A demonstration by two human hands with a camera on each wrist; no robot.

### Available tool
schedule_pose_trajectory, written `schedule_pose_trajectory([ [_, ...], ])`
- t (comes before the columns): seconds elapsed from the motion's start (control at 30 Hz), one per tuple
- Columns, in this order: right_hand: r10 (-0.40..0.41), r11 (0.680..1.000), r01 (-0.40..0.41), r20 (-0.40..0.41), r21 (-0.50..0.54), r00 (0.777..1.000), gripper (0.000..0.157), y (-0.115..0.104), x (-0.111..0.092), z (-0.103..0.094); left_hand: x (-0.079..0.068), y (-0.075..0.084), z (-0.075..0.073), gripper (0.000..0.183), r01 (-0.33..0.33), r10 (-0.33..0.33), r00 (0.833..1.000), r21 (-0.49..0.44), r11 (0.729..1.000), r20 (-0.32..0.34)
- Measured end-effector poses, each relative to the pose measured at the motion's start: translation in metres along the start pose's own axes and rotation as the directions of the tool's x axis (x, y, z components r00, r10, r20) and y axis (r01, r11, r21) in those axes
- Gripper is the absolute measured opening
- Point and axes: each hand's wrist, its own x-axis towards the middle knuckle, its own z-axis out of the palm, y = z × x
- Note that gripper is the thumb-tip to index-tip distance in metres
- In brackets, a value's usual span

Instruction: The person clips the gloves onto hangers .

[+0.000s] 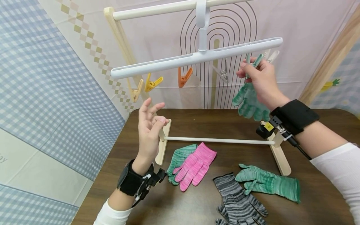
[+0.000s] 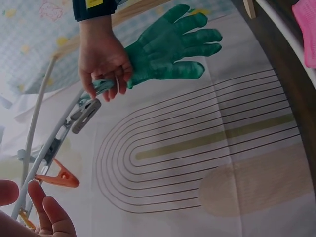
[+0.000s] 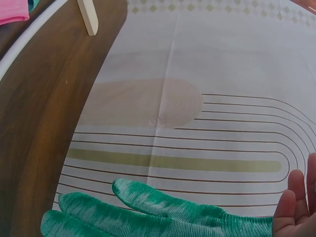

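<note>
A green glove (image 1: 251, 101) hangs fingers-down below a green clothespin (image 1: 257, 60) at the right end of the white hanger (image 1: 180, 61). My right hand (image 1: 262, 75) pinches that clothespin close to the glove's cuff; in the left wrist view the fingers reach around the clip (image 2: 102, 85). Part of the cuff is hidden behind the hand. My left hand (image 1: 149, 128) is raised under the hanger's left end, holding nothing, its fingers loosely bent. Nearest to it are a beige clothespin (image 1: 136, 91) and a yellow clothespin (image 1: 153, 83).
Orange (image 1: 184, 78), grey (image 1: 224, 75) and white clothespins (image 1: 272, 56) also hang there. The hanger hooks over a wooden rack's top bar (image 1: 157, 10). On the brown table (image 1: 135, 200) lie a pink glove (image 1: 195, 165) over a green one, a grey striped glove (image 1: 240, 201) and another green glove (image 1: 270, 182).
</note>
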Motion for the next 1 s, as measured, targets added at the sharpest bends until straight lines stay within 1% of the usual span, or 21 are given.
schedule_pose_trajectory([
  [0.17, -0.007, 1.000, 0.007, 0.004, -0.003, 1.000, 0.019, -0.002, -0.001, 0.001, -0.004, -0.009, 0.001, 0.052, 0.056, -0.058, 0.997, 0.039, 0.998, 0.049],
  [0.3, -0.012, 1.000, 0.013, -0.014, 0.016, 1.000, 0.019, -0.004, -0.001, 0.002, -0.007, -0.017, 0.002, 0.052, 0.101, -0.108, 0.991, 0.085, 0.991, 0.083],
  [0.47, -0.009, 0.999, 0.012, -0.060, 0.049, 0.998, 0.019, -0.006, -0.001, 0.003, -0.010, -0.027, 0.004, 0.048, 0.139, -0.159, 0.978, 0.153, 0.979, 0.133],
  [0.6, -0.014, 0.999, 0.018, -0.084, 0.040, 0.996, 0.019, -0.008, -0.002, 0.004, -0.012, -0.036, 0.005, 0.045, 0.161, -0.197, 0.964, 0.200, 0.966, 0.180],
  [0.7, -0.018, 1.000, 0.019, -0.100, 0.008, 0.995, 0.018, -0.009, -0.004, 0.004, -0.012, -0.042, 0.005, 0.045, 0.190, -0.241, 0.948, 0.239, 0.952, 0.208],
  [0.77, -0.016, 1.000, 0.014, -0.114, -0.018, 0.993, 0.018, -0.009, -0.006, 0.004, -0.013, -0.047, 0.005, 0.046, 0.214, -0.279, 0.934, 0.277, 0.937, 0.223],
  [0.9, -0.011, 0.998, 0.002, -0.139, -0.070, 0.990, 0.017, -0.010, -0.009, 0.005, -0.016, -0.056, 0.005, 0.044, 0.249, -0.361, 0.898, 0.383, 0.889, 0.253],
  [1.0, -0.008, 0.995, -0.006, -0.150, -0.096, 0.989, 0.017, -0.011, -0.011, 0.006, -0.017, -0.063, 0.005, 0.041, 0.243, -0.409, 0.867, 0.473, 0.847, 0.286],
])
